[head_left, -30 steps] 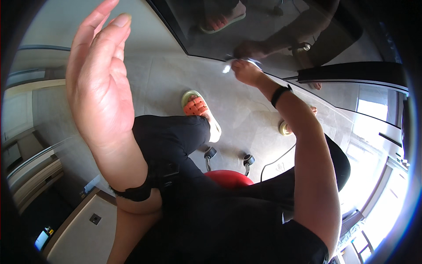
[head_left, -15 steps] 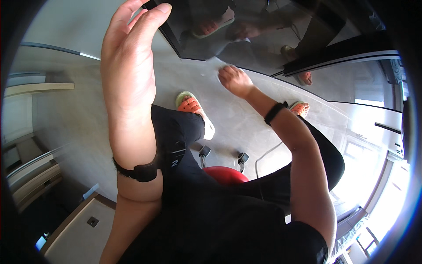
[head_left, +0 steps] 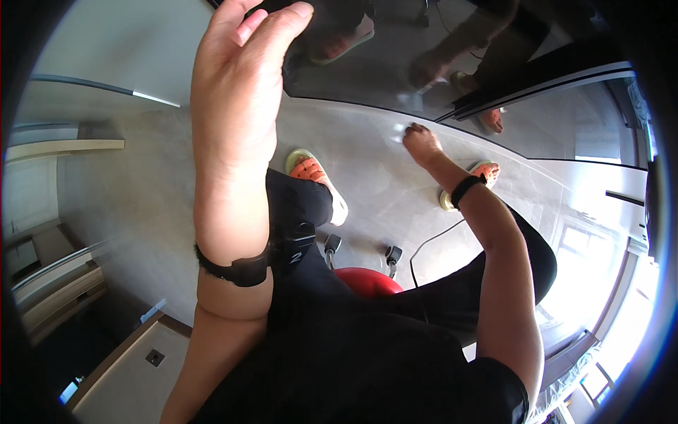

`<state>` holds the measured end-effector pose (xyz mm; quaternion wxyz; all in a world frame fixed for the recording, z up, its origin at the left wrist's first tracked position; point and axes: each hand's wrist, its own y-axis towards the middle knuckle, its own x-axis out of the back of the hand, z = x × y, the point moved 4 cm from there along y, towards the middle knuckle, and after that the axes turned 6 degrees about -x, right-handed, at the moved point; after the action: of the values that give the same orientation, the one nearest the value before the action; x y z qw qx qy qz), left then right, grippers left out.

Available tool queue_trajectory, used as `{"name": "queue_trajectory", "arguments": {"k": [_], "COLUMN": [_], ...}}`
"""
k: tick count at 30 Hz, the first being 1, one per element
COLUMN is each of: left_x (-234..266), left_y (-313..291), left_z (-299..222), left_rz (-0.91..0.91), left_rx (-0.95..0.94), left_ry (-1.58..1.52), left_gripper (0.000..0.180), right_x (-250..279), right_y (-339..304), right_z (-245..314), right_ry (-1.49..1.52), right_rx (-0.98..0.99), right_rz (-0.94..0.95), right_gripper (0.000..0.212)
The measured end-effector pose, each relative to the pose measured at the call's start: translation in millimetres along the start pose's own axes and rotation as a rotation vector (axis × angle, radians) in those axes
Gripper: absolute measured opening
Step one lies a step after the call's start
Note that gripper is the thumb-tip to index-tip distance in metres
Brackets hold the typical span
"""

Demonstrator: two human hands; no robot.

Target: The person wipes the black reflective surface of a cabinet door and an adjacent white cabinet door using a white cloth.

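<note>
At the upper left, my left hand [head_left: 239, 95] is raised in front of a glossy black panel [head_left: 367, 81]. Its thumb is stretched out and the fingers point up, partly cut off by the top edge; nothing shows in it. Further right, my right hand [head_left: 425, 146] is closed on a thin white tissue [head_left: 399, 132], blurred by motion, just in front of the panel's lower edge. The dark surface mirrors my arm and feet. Black bands [head_left: 469, 189] go round my right wrist and my left forearm.
Below me is a red stool seat [head_left: 367, 280] with castors [head_left: 393, 253]. A dark cable [head_left: 431, 239] runs over the grey floor [head_left: 141, 177]. My feet wear orange-strapped sandals [head_left: 308, 169]. A bright window [head_left: 575, 247] stands at the right, shelves [head_left: 67, 283] at the left.
My right hand has moved right and down, away from the panel, with the white tissue. The left hand has shifted a little to the right.
</note>
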<state>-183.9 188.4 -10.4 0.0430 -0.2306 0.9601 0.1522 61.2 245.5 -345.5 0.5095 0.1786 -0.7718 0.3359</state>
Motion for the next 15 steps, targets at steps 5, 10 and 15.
{"name": "queue_trajectory", "arguments": {"k": [5, 10, 15], "left_x": [-9, 15, 14], "left_y": [-4, 8, 5], "left_z": [0, 11, 11], "left_rz": [-0.017, 0.004, 0.013], "left_rx": [0.025, -0.05, -0.06], "left_ry": [0.035, -0.018, -0.104], "left_gripper": [0.041, 0.031, 0.029], "right_x": [104, 39, -53], "right_y": [45, 76, 38], "right_z": [38, 24, -23], "right_ry": [0.149, 0.139, 0.633], "right_rx": [0.202, -0.017, -0.65], "right_rz": [-0.762, -0.457, -0.174], "right_gripper": [0.011, 0.014, 0.02]}}
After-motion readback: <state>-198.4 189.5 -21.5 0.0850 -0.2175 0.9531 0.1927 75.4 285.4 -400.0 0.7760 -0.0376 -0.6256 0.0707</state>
